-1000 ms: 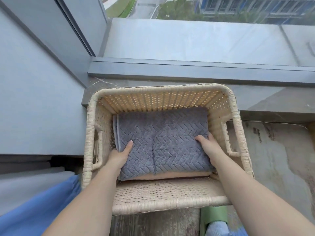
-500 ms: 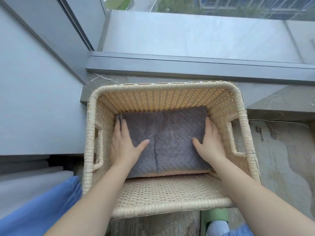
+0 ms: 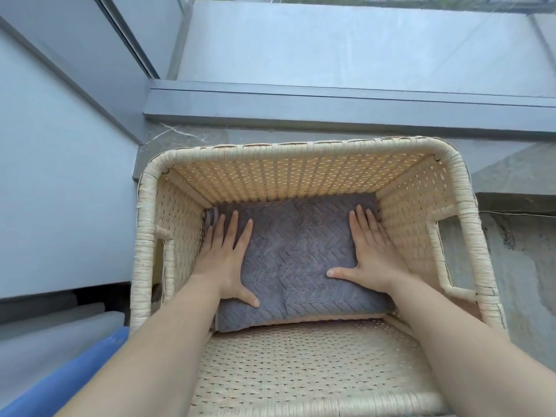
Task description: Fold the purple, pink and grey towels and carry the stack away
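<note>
Pressing grey towel (image 3: 296, 257) in basket (image 3: 301, 145) | left grip (image 3: 224, 261), right grip (image 3: 373, 258) flat atop (fingers straight)

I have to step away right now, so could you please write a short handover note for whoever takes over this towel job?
Hands: the left hand is open and flat on the left part of the grey towel. The right hand is open and flat on its right part.
Things: the folded grey towel lies on top inside the wicker basket, toward its far wall. A pink edge shows under its near side. The purple towel is hidden.
Done: the folding, and the stack sits in the basket.
Left: probably only to lift both hands out.
</note>
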Demonstrator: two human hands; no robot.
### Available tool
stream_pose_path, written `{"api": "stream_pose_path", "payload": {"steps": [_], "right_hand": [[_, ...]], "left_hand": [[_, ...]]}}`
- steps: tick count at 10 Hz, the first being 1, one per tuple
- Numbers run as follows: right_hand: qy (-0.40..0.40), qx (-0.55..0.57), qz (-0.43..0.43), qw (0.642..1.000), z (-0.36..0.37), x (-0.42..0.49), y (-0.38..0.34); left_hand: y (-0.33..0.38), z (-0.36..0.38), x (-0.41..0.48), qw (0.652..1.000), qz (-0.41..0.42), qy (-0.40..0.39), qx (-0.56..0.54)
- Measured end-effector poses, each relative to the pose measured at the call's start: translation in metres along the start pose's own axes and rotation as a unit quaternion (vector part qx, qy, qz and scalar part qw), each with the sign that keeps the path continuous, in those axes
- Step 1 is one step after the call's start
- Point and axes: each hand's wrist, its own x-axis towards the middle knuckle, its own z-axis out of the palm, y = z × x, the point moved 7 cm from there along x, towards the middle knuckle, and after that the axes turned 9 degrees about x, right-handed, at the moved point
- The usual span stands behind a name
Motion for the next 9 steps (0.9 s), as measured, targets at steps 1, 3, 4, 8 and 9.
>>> {"api": "stream_pose_path", "payload": {"steps": [1,3,4,8,9], "right_hand": [[-0.003,-0.007,-0.005,1.000,0.012,0.010,0.004],[-0.015,-0.021,-0.005,1.000,0.025,0.020,0.012],[-0.021,-0.019,-0.004,1.000,0.026,0.020,0.012],[0.082,0.197,0.018,0.977,-0.031,-0.045,-0.034],[0.129,0.286,0.007,0.949,-0.064,-0.082,-0.062]], "left_hand": [[-0.002,0.011,0.005,1.000,-0.008,0.014,-0.002],[-0.005,0.030,0.014,1.000,-0.013,0.008,-0.013],[-0.004,0.030,0.016,1.000,-0.014,0.004,-0.005],[0.011,-0.105,-0.038,0.963,-0.049,0.183,-0.193],[0.010,-0.159,-0.093,0.900,-0.023,0.285,-0.330]]}}
